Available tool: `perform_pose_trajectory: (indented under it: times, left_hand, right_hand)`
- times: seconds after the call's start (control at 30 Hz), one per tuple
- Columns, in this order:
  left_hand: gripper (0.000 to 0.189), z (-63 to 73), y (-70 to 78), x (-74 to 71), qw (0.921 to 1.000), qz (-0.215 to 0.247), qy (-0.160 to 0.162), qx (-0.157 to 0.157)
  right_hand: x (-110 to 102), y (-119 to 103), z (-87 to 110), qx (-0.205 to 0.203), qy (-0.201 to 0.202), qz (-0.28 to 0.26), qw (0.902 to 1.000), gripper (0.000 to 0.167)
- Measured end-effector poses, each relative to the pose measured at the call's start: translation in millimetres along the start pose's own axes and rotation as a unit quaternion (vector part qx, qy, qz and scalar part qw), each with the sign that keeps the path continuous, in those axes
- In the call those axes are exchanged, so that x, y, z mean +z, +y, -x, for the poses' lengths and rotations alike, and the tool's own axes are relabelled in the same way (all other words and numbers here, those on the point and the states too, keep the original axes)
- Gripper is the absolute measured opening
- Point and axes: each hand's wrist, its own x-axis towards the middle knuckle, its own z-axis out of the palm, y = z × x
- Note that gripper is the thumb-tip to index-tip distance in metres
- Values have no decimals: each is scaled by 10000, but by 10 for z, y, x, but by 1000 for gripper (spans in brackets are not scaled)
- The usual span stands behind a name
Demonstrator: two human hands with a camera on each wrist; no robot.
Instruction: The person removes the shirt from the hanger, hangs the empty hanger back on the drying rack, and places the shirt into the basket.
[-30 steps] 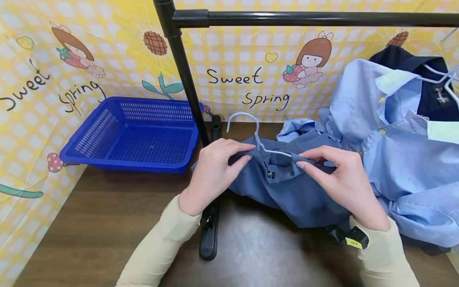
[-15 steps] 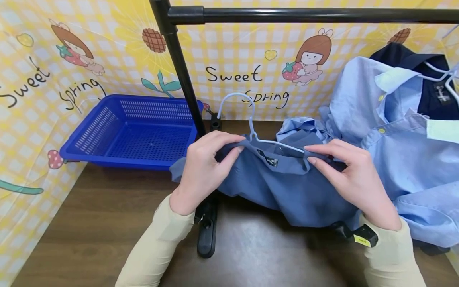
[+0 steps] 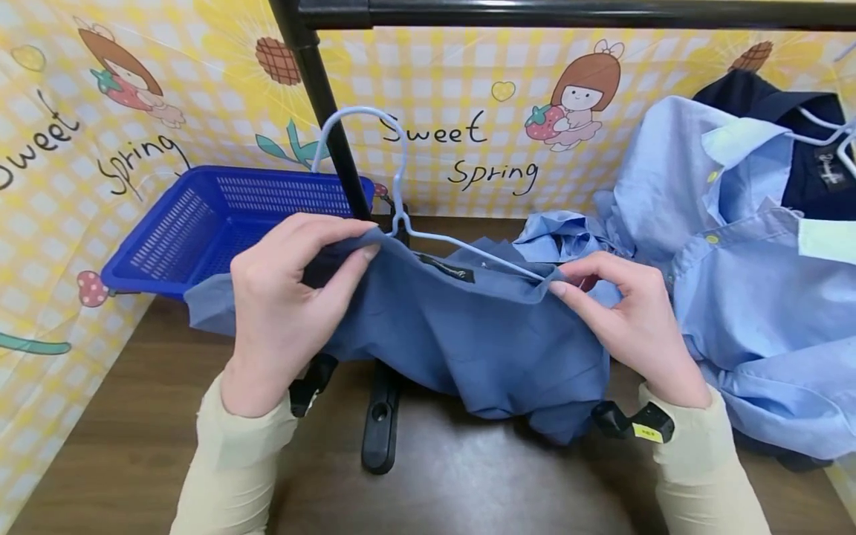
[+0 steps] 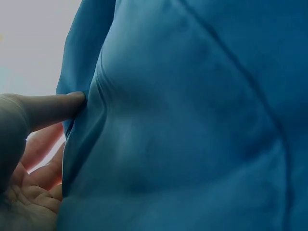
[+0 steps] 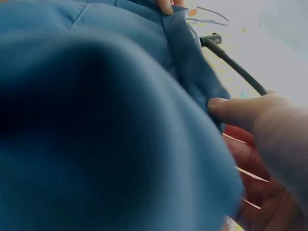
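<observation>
A blue-grey shirt [image 3: 455, 349] is held up by both hands in the head view, a dark label [image 3: 446, 269] showing inside its neckline. A pale blue hanger [image 3: 401, 186] stands up out of the neck opening; part of it is hidden inside the cloth. My left hand [image 3: 290, 305] pinches the shirt's edge left of the hook, thumb against fingers. On the right end of the neckline my right hand [image 3: 631, 319] pinches the cloth close to the hanger's arm. Both wrist views show a thumb pressing the cloth, the left thumb [image 4: 55, 108] and the right thumb [image 5: 245, 110].
A blue plastic basket [image 3: 157, 279] stands behind the left hand. The black rack's upright [image 3: 321, 96] and top bar [image 3: 568, 13] are in front of the patterned backdrop. Its foot [image 3: 380, 438] lies below the shirt. Light blue [image 3: 742, 297] and dark [image 3: 825, 178] shirts lie at right.
The left hand has moved left and up, stretching the neckline wider. The hanger's hook has risen and shifted left, now crossing the upright. The label shows more fully.
</observation>
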Motion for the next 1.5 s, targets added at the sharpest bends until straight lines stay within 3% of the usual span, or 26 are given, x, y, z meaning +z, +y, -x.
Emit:
perform_pose_trajectory:
  times: [0.13, 0.37, 0.53, 0.7, 0.83, 1.0, 1.17, 1.3, 1.5]
  left_hand:
    - [26, 48, -72, -36, 9993, -56, -329, -173]
    - [37, 137, -195, 16, 9950, 29, -838, -540]
    - [31, 175, -242, 45, 9922, 70, -1132, -525]
    - [27, 206, -271, 75, 9929, 96, -1100, -446]
    - [25, 195, -294, 58, 9959, 82, -821, -381]
    - [23, 164, -341, 26, 9974, 59, -561, -455]
    - [30, 146, -414, 19, 9944, -148, -870, -581]
    - [26, 114, -420, 15, 9909, -490, -1121, -570]
    - [17, 68, -343, 6, 9881, -819, -1210, -475]
  right_hand:
    - [34, 35, -11, -130, -397, -93, 9991, 30]
    - [64, -4, -58, -530, -1254, -626, 9887, 54]
    - [105, 42, -74, -604, -1819, -764, 9785, 46]
    - [105, 122, -69, -491, -2163, -578, 9734, 37]
    - [56, 172, -46, -204, -2355, -494, 9704, 36]
    - [-7, 197, -4, -96, -2466, -389, 9683, 38]
    - [-10, 176, 33, -187, -2510, -615, 9659, 42]
    - [7, 158, 48, -260, -2190, -722, 9727, 42]
    - [7, 159, 60, -376, -1687, -753, 9821, 41]
